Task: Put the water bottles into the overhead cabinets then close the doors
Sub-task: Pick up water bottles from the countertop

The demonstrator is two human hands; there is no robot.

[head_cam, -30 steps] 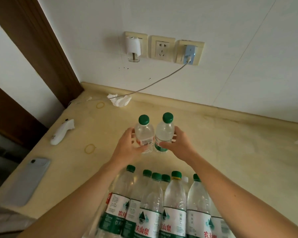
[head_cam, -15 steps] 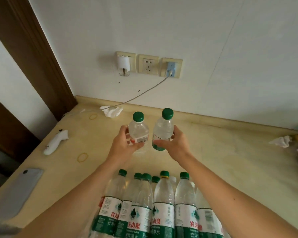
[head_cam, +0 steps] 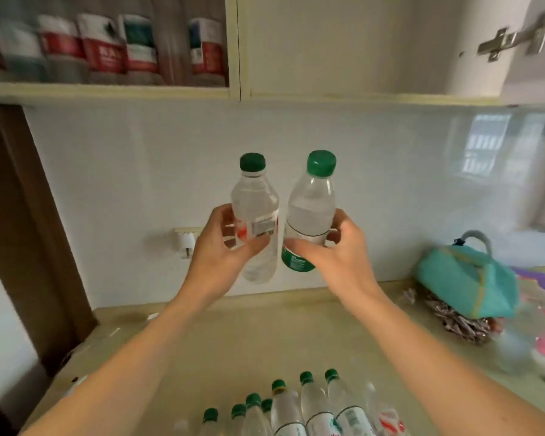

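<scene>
While you stand at the counter [head_cam: 239, 338], you have two water bottles raised in front of the wall, one in each hand. Your left hand [head_cam: 216, 259] grips the left bottle [head_cam: 255, 215] around its lower half, thumb across the front just under the barcode label, fingers wrapped behind. Your right hand [head_cam: 331, 262] grips the right bottle [head_cam: 310, 212] low on its body, at the green label, thumb in front and fingers curled round the far side. Both bottles carry green caps and stand nearly upright, tilted slightly toward each other, their bodies close side by side at the bottom; whether they touch is unclear.

Below your forearms, at the near edge of the counter, a cluster of bottles [head_cam: 296, 407] still waits; seven green caps show.

Above, the left cabinet bay [head_cam: 107, 89] is open and holds a blurred row of labelled bottles [head_cam: 107, 45]; I count at least six. The right cabinet bay [head_cam: 359, 42] stands open too, with one metal hinge [head_cam: 513, 37] visible at its right side. Both held bottles are well below the shelf edge. A teal bag [head_cam: 466, 281] sits on the counter to your right.
</scene>
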